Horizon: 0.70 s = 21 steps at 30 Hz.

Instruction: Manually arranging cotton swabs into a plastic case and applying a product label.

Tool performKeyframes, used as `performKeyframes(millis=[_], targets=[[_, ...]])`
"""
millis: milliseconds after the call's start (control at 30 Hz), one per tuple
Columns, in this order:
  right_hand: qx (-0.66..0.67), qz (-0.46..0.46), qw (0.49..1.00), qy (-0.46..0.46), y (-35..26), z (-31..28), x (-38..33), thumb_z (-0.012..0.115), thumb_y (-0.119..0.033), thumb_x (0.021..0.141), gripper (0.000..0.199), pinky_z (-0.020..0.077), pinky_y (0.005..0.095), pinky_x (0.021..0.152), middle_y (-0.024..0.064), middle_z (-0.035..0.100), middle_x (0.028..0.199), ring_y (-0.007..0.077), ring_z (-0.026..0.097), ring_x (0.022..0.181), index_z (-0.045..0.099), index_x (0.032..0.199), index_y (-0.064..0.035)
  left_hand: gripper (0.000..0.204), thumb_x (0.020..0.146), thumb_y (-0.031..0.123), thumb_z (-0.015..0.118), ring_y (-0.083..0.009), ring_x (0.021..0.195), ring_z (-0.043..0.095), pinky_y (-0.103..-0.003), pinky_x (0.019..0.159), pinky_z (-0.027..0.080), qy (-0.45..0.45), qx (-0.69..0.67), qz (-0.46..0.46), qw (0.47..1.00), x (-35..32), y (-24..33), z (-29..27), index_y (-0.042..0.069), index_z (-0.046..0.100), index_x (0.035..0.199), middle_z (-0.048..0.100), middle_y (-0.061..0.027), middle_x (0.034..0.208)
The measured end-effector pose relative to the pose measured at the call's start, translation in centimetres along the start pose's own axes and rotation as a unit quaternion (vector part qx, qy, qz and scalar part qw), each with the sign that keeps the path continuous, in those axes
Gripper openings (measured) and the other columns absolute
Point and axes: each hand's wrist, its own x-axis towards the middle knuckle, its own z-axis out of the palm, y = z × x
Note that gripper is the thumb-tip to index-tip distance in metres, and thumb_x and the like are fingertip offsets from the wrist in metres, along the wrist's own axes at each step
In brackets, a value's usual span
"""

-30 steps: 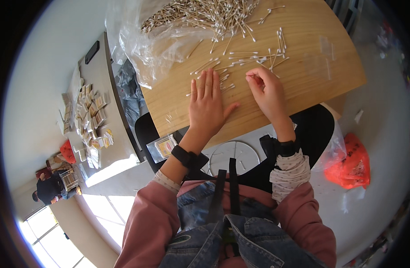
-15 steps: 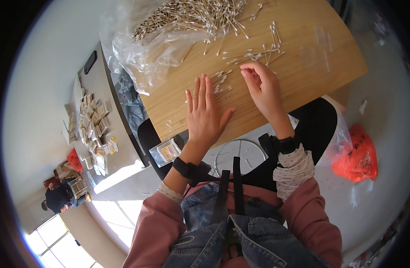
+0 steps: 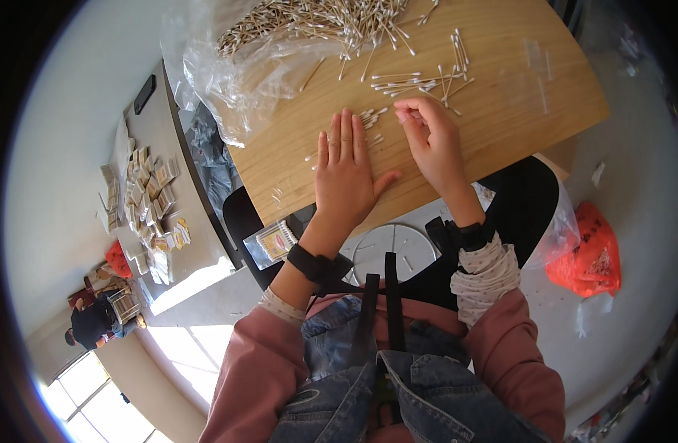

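My left hand [image 3: 345, 181] lies flat on the wooden table, fingers stretched forward and thumb spread to the right. It covers most of a small bunch of cotton swabs [image 3: 370, 118]; some white tips stick out on both sides of the fingers. Just right of those tips is my right hand [image 3: 436, 144], its fingers curled in toward the thumb. Whether anything is between its fingertips I cannot make out. Beyond the hands, loose cotton swabs [image 3: 398, 83] lie in crossed groups. A large heap of swabs [image 3: 317, 26] spreads at the table's far edge.
A clear plastic bag [image 3: 235, 96] lies left of the heap on the wooden table [image 3: 501, 111]. Below its near edge sit a packet of swabs [image 3: 276, 241] and a round stool [image 3: 394, 247]. Small boxes [image 3: 150, 192] cover a left-hand table. A red bag [image 3: 590, 251] stands right.
My left hand has slid slightly right and covers more of the bunch of swabs. My right hand has barely moved, its fingers still curled.
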Motion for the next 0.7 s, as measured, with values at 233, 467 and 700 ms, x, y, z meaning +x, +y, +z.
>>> performKeyframes(millis=[233, 467, 700], targets=[[0.218, 0.083, 0.972, 0.035, 0.2, 2.5, -1.0, 0.056, -0.017, 0.106, 0.026, 0.0495, 0.0303, 0.097, 0.011, 0.064, 0.126, 0.0175, 0.062, 0.113, 0.058, 0.126, 0.0003, 0.095, 0.099, 0.058, 0.051, -0.0379, 0.155, 0.019, -0.051, 0.125, 0.014, 0.08, -0.155, -0.041, 0.984, -2.2, 0.2, -1.3, -0.006, 0.016, 0.159, 0.023, -0.0249, 0.165], [0.239, 0.114, 0.964, 0.001, -0.7, 3.0, -0.9, 0.046, -0.034, 0.111, 0.042, 0.0396, 0.0319, 0.109, 0.0121, 0.058, 0.138, 0.018, 0.052, 0.128, 0.054, 0.135, -0.0006, 0.065, 0.112, 0.038, 0.034, -0.0284, 0.157, 0.014, -0.041, 0.125, 0.012, 0.219, -0.591, -0.256, 0.733, -3.3, -0.3, -1.4, 0.002, 0.012, 0.163, 0.017, -0.0179, 0.169], [0.252, 0.106, 0.962, -0.015, -1.4, 4.1, -1.3, 0.046, -0.032, 0.111, 0.043, 0.0389, 0.0307, 0.109, 0.0116, 0.056, 0.14, 0.0174, 0.051, 0.128, 0.053, 0.138, -0.0001, 0.069, 0.111, 0.047, 0.029, -0.0267, 0.157, 0.014, -0.042, 0.127, 0.01, 0.232, -0.625, -0.258, 0.699, -2.0, 1.2, -0.9, 0.004, 0.012, 0.162, 0.02, -0.0147, 0.169]])
